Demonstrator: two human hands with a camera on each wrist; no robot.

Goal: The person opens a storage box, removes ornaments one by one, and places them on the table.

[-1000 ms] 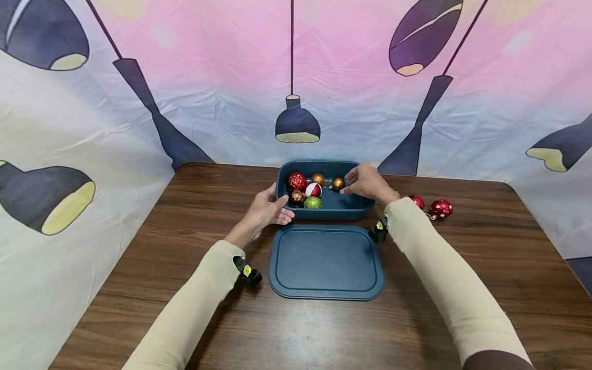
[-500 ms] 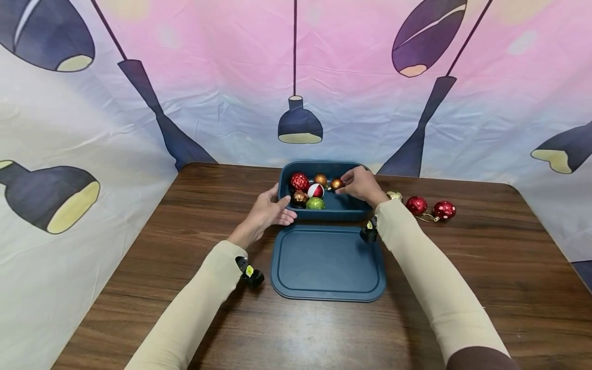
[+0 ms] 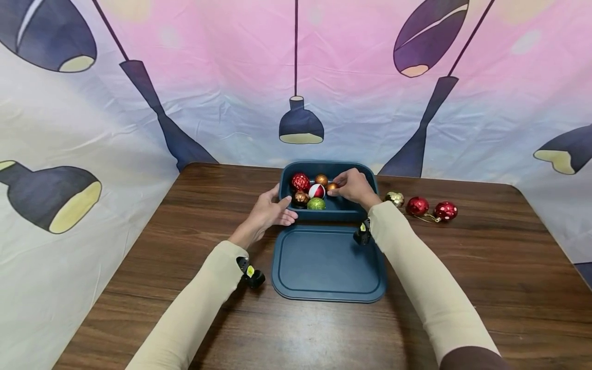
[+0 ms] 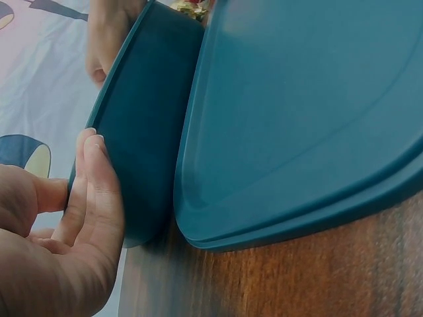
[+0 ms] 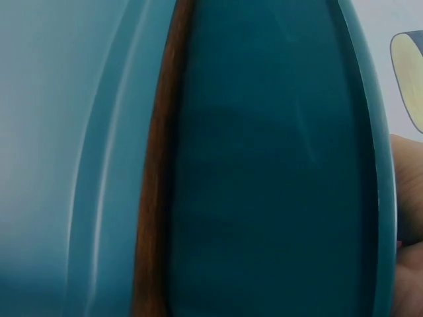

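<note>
On the wooden table [image 3: 208, 216], the left hand [image 3: 264, 209] grips the box [image 3: 324, 215]; inside it, the right hand [image 3: 353, 186] pinches a gold ball [image 3: 332, 186].

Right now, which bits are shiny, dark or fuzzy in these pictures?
Head view: pale glare on the wooden table, nearer the camera than the lid; left wrist view: the right hand looks soft, the left hand clearer; right wrist view: pale streaks on the lid, the box wall dark.
</note>
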